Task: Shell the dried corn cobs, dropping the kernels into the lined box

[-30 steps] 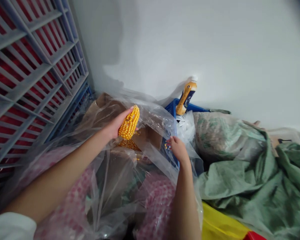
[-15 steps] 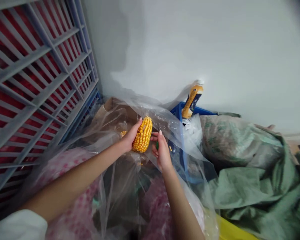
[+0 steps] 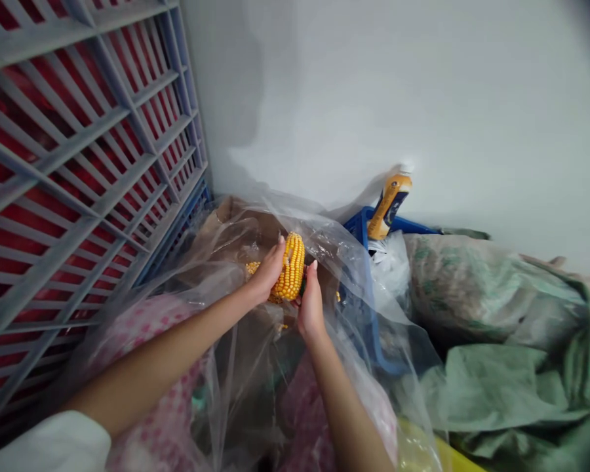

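A yellow corn cob (image 3: pixel 292 267) stands nearly upright in my left hand (image 3: pixel 267 274), whose thumb lies along its left side. A patch of its kernels is gone beside the thumb. My right hand (image 3: pixel 311 307) is closed at the cob's right side, thumb pointing up and fingers mostly hidden behind the cob. A bit of a small green object (image 3: pixel 303 286) shows between that hand and the cob; its kind I cannot make out. Loose kernels (image 3: pixel 252 268) lie below, in a clear plastic bag (image 3: pixel 231 246) that lines a cardboard box (image 3: pixel 221 211).
On the left rises a slatted crate (image 3: pixel 142 157) with red contents. To the right stand a blue basket (image 3: pixel 373 328), an orange bottle (image 3: pixel 389 204) leaning on the wall, a stuffed woven sack (image 3: pixel 472 282) and green cloth (image 3: pixel 501 387). Pink-patterned fabric (image 3: pixel 152 367) shows under the plastic.
My right hand has moved in from just right of the cob to touch or nearly touch its side. The left hand still grips the cob. The whole view has shifted slightly.
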Demonstrator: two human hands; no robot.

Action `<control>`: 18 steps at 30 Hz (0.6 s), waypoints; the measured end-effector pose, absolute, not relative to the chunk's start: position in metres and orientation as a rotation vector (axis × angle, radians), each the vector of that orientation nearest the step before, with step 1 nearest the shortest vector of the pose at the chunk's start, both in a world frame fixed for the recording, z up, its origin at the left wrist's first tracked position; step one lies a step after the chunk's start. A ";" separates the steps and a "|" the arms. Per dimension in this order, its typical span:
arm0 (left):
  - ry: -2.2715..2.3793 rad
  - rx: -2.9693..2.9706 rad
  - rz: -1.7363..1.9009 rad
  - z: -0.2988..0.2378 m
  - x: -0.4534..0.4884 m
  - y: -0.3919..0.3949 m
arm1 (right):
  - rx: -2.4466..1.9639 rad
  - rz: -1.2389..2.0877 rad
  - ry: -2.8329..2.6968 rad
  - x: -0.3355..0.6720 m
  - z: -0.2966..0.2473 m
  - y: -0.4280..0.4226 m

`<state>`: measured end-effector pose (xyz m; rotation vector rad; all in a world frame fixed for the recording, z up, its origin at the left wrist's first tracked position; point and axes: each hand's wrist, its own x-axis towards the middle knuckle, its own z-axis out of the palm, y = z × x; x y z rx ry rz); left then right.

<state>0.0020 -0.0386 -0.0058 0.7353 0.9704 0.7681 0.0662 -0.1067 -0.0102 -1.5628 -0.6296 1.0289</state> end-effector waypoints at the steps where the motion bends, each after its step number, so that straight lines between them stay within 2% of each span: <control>1: 0.982 0.712 0.761 -0.007 0.002 -0.036 | -1.527 1.085 -0.534 0.066 -0.009 -0.105; 18: 0.898 0.833 0.813 -0.009 -0.001 -0.041 | -1.380 1.340 -0.175 0.069 -0.012 -0.097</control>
